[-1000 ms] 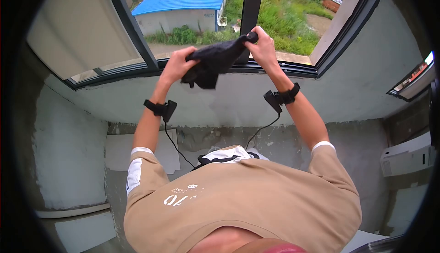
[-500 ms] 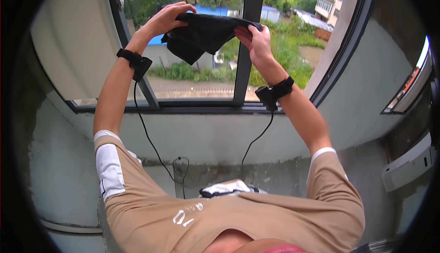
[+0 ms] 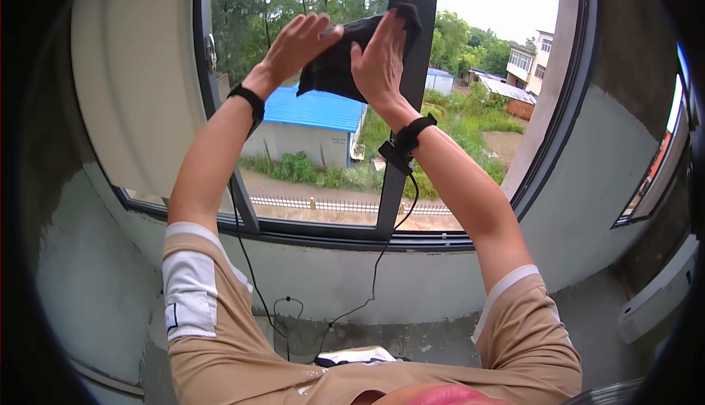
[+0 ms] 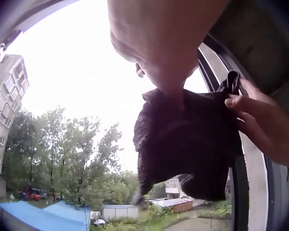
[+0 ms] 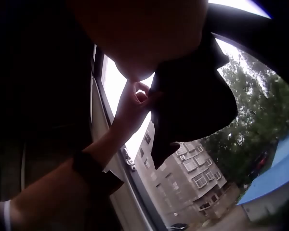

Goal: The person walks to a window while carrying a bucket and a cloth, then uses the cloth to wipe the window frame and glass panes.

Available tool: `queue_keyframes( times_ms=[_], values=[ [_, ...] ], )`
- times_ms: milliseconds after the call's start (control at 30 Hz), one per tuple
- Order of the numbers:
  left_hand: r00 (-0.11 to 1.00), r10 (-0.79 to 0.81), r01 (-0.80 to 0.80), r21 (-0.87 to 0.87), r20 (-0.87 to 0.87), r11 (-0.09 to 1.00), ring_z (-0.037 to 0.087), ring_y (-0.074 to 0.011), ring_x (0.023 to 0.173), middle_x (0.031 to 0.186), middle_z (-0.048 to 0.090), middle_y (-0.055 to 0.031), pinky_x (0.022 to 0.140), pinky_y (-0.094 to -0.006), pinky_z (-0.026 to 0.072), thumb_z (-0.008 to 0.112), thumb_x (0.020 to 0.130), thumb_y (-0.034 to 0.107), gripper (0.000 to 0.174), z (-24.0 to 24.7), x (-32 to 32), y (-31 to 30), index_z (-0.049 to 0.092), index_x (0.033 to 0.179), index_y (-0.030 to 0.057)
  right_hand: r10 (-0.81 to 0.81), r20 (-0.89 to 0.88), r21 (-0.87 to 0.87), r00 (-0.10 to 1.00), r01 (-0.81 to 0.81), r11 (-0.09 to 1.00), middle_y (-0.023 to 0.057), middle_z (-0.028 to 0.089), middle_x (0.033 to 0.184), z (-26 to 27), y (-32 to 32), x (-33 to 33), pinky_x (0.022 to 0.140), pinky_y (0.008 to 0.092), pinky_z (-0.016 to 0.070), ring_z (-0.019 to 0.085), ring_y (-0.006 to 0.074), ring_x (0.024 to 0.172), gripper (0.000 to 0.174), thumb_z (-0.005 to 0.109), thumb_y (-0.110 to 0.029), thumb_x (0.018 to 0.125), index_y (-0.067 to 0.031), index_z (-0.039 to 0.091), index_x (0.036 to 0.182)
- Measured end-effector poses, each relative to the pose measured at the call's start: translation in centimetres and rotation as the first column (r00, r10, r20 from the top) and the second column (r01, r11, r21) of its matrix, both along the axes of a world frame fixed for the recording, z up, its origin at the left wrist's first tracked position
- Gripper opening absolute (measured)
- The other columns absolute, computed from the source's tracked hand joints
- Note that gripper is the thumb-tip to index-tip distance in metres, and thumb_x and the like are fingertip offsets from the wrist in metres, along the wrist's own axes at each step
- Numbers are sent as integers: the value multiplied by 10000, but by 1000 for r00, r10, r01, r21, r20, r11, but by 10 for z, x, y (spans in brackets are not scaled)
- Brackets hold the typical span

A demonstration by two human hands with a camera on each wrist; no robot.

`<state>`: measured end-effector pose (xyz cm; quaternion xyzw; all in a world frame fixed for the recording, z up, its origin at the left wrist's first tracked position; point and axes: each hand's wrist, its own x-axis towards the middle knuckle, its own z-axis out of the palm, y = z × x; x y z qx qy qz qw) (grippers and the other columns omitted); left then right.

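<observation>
A black cloth [image 3: 338,67] is stretched between both hands in front of the window pane. My left hand [image 3: 294,46] pinches its left upper part; in the right wrist view the thumb and a finger of that left hand [image 5: 134,103] meet at the cloth's [image 5: 192,96] edge. My right hand [image 3: 382,67] lies against the cloth's right side with fingers straight and pointing up, the thumb apart; a bunched bit of cloth shows above the fingertips. In the left wrist view the cloth [image 4: 188,144] hangs down, the right hand [image 4: 265,115] at its right edge.
The dark window frame [image 3: 389,207] has an upright bar behind the right hand. A pale blind [image 3: 136,74] covers the left side. Cables [image 3: 374,280] hang from both wrists. A white unit [image 3: 657,295] stands at the far right.
Both hands have risen with the cloth, and the view has tilted up. My right hand has moved left, closer to the left hand, and its fingers have straightened against the cloth.
</observation>
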<state>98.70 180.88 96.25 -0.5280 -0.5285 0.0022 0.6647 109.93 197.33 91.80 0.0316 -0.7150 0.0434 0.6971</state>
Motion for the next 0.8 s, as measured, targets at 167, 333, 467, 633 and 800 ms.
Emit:
queue_keyframes(
  times_ms=[167, 333, 467, 633, 800],
  values=[
    [946, 128, -168, -112, -298, 980, 558, -134, 1045, 1052, 549, 21, 915, -327, 409, 652, 818, 183, 161, -9, -2, 10, 580, 961, 199, -134, -48, 146, 990, 140, 979, 380, 395, 1496, 29, 20, -17, 1242, 576, 224, 324, 513, 1462, 877, 703, -265, 902, 125, 251, 1545],
    [933, 265, -245, 108, -245, 963, 551, -175, 1251, 1276, 594, -22, 1042, -351, 414, 657, 869, 182, 278, 22, 5, 21, 636, 1145, 153, -227, -156, 384, 961, 271, 883, 361, 447, 1468, 85, 40, -18, 1220, 565, 269, 432, 489, 1383, 809, 665, -358, 934, 107, 352, 1517],
    [972, 231, -212, 274, -39, 938, 505, -256, 1408, 1424, 610, -122, 1143, -437, 370, 651, 943, 275, 423, 43, 17, 35, 612, 1321, 91, -271, -341, 341, 900, 387, 857, 299, 484, 1430, 145, 48, -38, 1202, 575, 282, 431, 471, 1364, 800, 643, -447, 928, 48, 406, 1509],
    [987, 30, -88, 383, 156, 920, 406, -456, 1455, 1472, 512, -322, 1237, -545, 240, 601, 997, 430, 617, 40, 28, 68, 515, 1402, -27, -199, -211, 381, 957, 268, 885, 384, 445, 1471, 160, 42, -19, 1215, 562, 298, 429, 505, 1386, 789, 616, -375, 963, 89, 337, 1536],
    [975, -50, -49, 429, 217, 902, 247, -512, 1514, 1558, 358, -369, 1253, -578, 172, 624, 964, 508, 808, 21, 19, 89, 398, 1511, -42, -324, -203, 370, 924, 379, 848, 373, 432, 1492, 155, 44, -15, 1229, 553, 281, 403, 507, 1411, 790, 617, -356, 967, 90, 318, 1547]
  ],
)
